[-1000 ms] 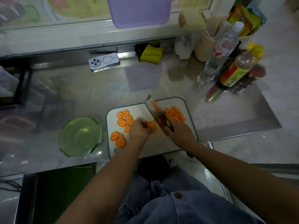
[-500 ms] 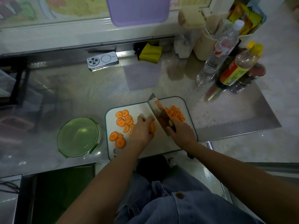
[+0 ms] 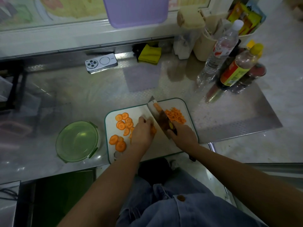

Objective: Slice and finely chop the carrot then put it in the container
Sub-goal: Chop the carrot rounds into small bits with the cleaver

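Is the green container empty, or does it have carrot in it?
Empty. No orange shows inside the green container; the chopped carrot and the carrot slices lie on the cutting board.

The right hand [image 3: 183,136] swallows the handle of the broad steel cleaver [image 3: 159,115]; whether its edge meets the white, green-rimmed cutting board [image 3: 164,145] cannot be told. The left hand [image 3: 141,133], with its fingers curled, covers most of the orange carrot piece [image 3: 153,130], and the forearm hides part of a pale scrap [image 3: 117,154] at the board's near left corner. Beyond the far edge of the steel desk [image 3: 98,95], a lavender plastic rectangle [image 3: 136,10] is cut off by the frame's top. Labels on the clear plastic bottle [image 3: 219,51] and the brown sauce bottle [image 3: 237,68] are too blurred to read.
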The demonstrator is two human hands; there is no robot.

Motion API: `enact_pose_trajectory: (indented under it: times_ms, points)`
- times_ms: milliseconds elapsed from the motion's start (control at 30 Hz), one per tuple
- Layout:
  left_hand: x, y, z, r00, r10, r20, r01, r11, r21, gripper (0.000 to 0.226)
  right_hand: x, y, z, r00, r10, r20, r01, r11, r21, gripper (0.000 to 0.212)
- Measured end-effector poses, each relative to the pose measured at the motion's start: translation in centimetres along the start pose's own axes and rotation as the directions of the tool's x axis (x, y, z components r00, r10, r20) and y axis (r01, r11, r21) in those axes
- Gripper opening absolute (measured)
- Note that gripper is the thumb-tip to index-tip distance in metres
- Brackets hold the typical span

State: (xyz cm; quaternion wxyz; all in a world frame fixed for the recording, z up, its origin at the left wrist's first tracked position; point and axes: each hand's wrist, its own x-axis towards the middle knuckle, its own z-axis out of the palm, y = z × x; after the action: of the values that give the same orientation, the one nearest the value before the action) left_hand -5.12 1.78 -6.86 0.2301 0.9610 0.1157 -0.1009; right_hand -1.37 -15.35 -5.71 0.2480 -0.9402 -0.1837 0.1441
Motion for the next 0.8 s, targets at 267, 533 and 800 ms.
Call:
enact_pose_trajectory:
  times_ms: [267, 533, 800]
  points:
    - [0.14, -0.22, -0.12, 0.998, -0.057, 0.001, 0.057, 0.997, -0.059, 0.042, -0.01, 0.08, 0.36, 1.0, 0.004, 0.021, -0.004, 1.0, 0.0, 0.03]
    - [-0.02, -0.36, -0.54, 0.999, -0.034, -0.042, 0.031, 0.997, -0.071, 0.037, 0.13, 0.1, 0.31, 1.0, -0.011, 0.027, 0.011, 1.0, -0.007, 0.031]
    - [-0.09, -0.3, -0.17, 0.998, 0.023, -0.051, -0.023, 1.0, -0.005, 0.03, 0.05, 0.12, 0.3, 0.999, -0.012, 0.039, 0.012, 1.0, -0.001, 0.025]
